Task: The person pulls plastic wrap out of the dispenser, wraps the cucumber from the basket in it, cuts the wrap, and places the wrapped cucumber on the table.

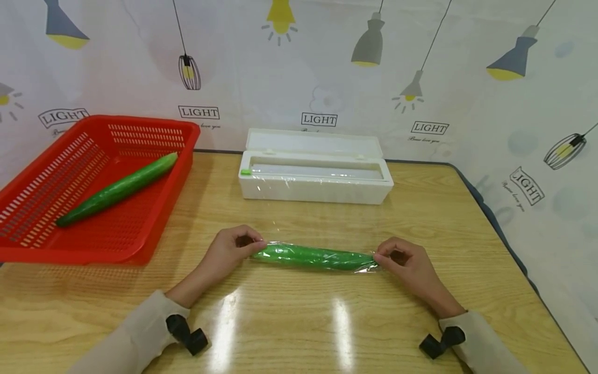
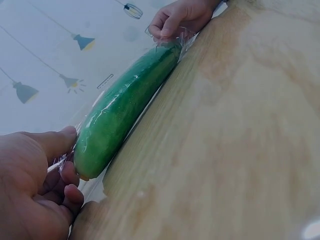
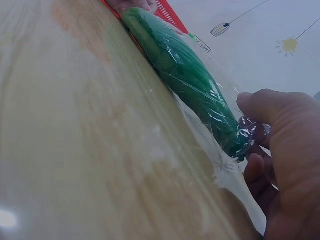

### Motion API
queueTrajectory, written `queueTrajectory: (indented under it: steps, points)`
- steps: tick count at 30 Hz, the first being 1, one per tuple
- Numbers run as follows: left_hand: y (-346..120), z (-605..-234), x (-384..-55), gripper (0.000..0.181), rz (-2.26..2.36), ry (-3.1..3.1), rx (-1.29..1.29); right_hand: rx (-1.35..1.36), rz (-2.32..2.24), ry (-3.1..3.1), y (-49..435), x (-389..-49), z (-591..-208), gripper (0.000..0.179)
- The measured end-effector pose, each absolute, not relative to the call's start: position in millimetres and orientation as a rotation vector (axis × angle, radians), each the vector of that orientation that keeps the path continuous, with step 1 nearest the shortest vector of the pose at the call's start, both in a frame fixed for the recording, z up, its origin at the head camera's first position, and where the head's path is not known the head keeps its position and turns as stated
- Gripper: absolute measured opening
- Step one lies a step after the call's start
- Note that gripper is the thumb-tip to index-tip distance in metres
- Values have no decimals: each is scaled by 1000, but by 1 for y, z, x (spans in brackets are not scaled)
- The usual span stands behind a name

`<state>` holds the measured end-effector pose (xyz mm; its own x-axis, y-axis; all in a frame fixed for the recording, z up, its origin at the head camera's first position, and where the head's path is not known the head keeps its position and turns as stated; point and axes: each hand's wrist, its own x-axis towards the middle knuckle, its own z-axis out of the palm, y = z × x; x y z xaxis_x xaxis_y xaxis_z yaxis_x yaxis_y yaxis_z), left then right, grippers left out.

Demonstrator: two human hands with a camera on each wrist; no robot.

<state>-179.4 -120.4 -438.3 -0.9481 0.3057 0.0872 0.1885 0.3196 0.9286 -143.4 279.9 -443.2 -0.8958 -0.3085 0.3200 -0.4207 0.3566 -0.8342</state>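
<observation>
A green cucumber (image 1: 317,257) lies crosswise on the table, covered in clear plastic wrap (image 1: 366,268). At its left end, my left hand (image 1: 233,249) pinches the wrap between thumb and fingers. My right hand (image 1: 411,262) pinches bunched wrap at the other end. Seen from the left wrist, the wrap is gathered between the left thumb and fingers (image 2: 72,197) beside the cucumber's blunt tip. The right wrist view shows crumpled wrap (image 3: 247,132) under the right thumb. Behind the cucumber stands a white plastic wrap dispenser (image 1: 313,189), its lid raised, with a green slider (image 1: 245,172) at its left.
At the left stands a red plastic basket (image 1: 163,218) with slotted sides, holding another cucumber (image 1: 119,191) without visible wrap. The wood-grain table (image 1: 289,322) meets a lamp-patterned backdrop (image 1: 280,78) behind and to the right. Faint glints show between dispenser and cucumber.
</observation>
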Motion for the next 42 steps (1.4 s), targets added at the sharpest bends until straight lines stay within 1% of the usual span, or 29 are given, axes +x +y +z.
queueTrajectory:
  steps: [7,12,17,23,30,39,42]
  points:
    - [-117,-433,-178,8,1675,2491,462,686,1526,-2504,269,-136,-424,12]
    - [-120,-436,-180,11,1691,2473,489,685,1495,-2525,265,-134,-417,12]
    - [-122,-439,-181,14,1717,2448,541,700,1512,-2520,264,-135,-417,13]
    - [-123,-438,-181,11,1720,2440,569,719,1505,-2527,269,-138,-425,14]
    - [-123,-438,-180,19,1732,2422,641,719,1508,-2551,282,-146,-444,20]
    - [-127,-436,-181,13,1636,2467,648,791,1497,-2578,286,-147,-442,23]
    - [-128,-436,-181,12,1612,2489,653,822,1436,-2580,282,-143,-434,23]
